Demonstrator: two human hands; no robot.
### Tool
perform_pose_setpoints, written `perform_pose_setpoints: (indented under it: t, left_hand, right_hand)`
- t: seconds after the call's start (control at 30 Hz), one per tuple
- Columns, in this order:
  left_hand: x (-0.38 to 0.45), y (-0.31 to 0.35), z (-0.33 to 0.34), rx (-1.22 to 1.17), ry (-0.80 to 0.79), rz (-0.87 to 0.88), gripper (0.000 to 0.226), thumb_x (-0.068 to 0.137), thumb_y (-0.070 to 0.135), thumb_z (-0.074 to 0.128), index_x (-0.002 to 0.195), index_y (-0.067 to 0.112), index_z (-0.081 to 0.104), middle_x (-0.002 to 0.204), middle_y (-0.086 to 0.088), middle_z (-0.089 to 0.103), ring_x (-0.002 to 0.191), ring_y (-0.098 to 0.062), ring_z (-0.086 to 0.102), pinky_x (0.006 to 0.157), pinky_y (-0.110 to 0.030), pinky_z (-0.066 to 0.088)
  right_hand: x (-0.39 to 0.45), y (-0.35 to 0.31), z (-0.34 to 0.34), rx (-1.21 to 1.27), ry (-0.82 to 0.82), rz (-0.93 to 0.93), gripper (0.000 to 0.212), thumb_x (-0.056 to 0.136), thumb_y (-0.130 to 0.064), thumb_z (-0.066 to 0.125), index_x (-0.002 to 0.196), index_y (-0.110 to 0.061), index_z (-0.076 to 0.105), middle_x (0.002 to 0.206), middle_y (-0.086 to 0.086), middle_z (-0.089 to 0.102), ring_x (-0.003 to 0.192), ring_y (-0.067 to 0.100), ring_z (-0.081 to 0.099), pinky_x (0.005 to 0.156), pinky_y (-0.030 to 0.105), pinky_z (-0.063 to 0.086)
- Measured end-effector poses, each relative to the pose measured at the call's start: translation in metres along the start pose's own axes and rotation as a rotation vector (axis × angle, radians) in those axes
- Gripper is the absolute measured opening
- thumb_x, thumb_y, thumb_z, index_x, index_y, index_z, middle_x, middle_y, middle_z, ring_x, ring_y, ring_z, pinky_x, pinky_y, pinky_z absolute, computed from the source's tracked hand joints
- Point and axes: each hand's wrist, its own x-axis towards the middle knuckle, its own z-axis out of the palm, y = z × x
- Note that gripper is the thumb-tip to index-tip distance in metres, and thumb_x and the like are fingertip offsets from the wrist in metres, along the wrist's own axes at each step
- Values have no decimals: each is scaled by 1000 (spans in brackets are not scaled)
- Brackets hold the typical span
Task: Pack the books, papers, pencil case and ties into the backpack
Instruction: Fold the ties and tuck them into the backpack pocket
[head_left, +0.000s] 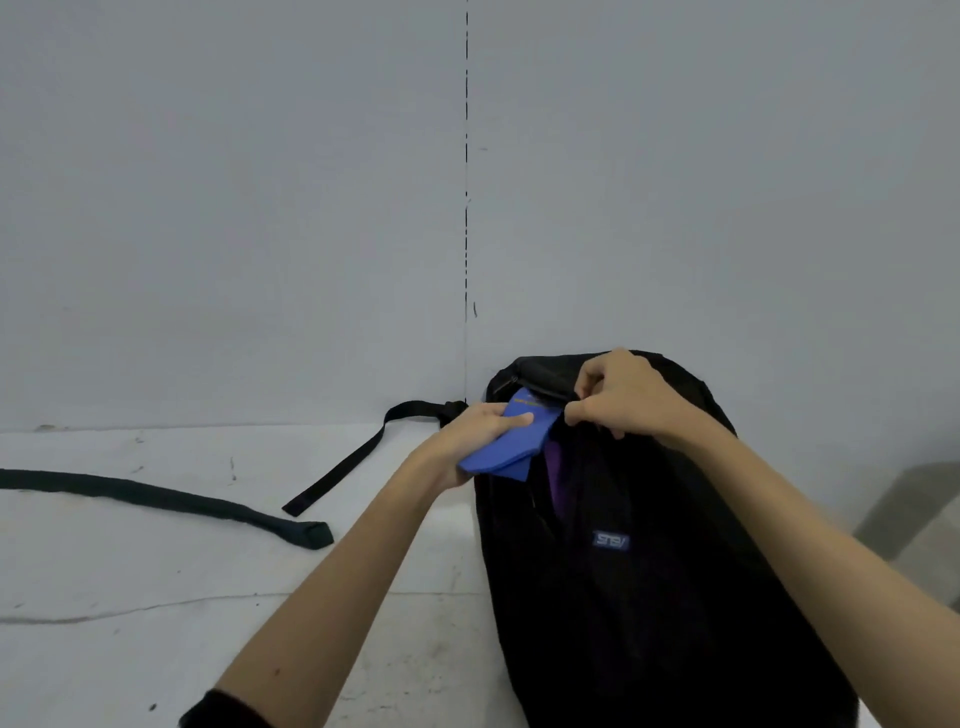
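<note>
My left hand grips a blue case — thumb laid across its top face, fingers curled underneath. The case's far end pokes into the mouth of the black backpack, its near end juts out below my palm. Just right of it my right hand pinches the edge of the opening, fingers bunched tight on the dark fabric, pulling the flap up beside the case. The two hands are nearly touching, the case's tip between them.

Under my right fingers, inside the gap, a strip of purple shows; I cannot tell what it is. Lower down the backpack front, below my right wrist, sits a small blue logo patch.

The backpack leans against the grey wall, standing on the white table. Left of my left hand a black strap trails from the backpack across the table. Further left, well apart from both hands — a dark tie lies flat, its end pointing toward my left forearm.
</note>
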Motion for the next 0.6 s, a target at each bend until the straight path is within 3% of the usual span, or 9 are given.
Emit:
perform_pose_setpoints:
  t: [0.17, 0.3, 0.4, 0.5, 0.6]
  left_hand:
    - [36, 15, 7, 62, 107, -94, 12, 94, 16, 55, 83, 12, 57, 73, -3, 58, 59, -10, 55, 49, -18, 45]
    - [59, 19, 17, -66, 278, -134, 20, 92, 1, 45, 75, 9, 53, 67, -7, 51, 49, -13, 50, 37, -16, 39]
    - [81, 12, 34, -56, 416, -54, 27, 89, -4, 38, 67, 9, 48, 62, -6, 45, 49, -15, 41, 40, -20, 32]
    - [94, 7, 48, 53, 536, 38, 25, 87, 4, 43, 63, 12, 45, 62, -2, 45, 58, -19, 42, 48, -26, 30]
    - [88, 10, 48, 102, 450, 104, 26, 89, 2, 39, 69, 10, 52, 64, -4, 54, 60, -15, 54, 49, -21, 38]
  right_hand:
    - [5, -5, -6, 80, -78, -29, 20, 68, -11, 72, 67, -13, 52, 36, -7, 50, 31, 8, 45, 53, 22, 42]
    - [7, -3, -9, 118, -135, -45, 21, 69, -10, 72, 71, -12, 51, 36, -8, 49, 34, 9, 44, 51, 22, 40]
    - [12, 0, -9, 135, -145, -47, 23, 67, -9, 73, 70, -12, 50, 42, -4, 51, 35, 11, 45, 51, 22, 39]
    - [15, 0, -9, 145, -143, -36, 25, 67, -9, 73, 70, -12, 48, 45, 0, 51, 36, 11, 44, 50, 22, 37]
    - [15, 1, -9, 177, -145, -33, 27, 67, -10, 73, 75, -13, 48, 47, 0, 53, 36, 11, 44, 49, 23, 36]
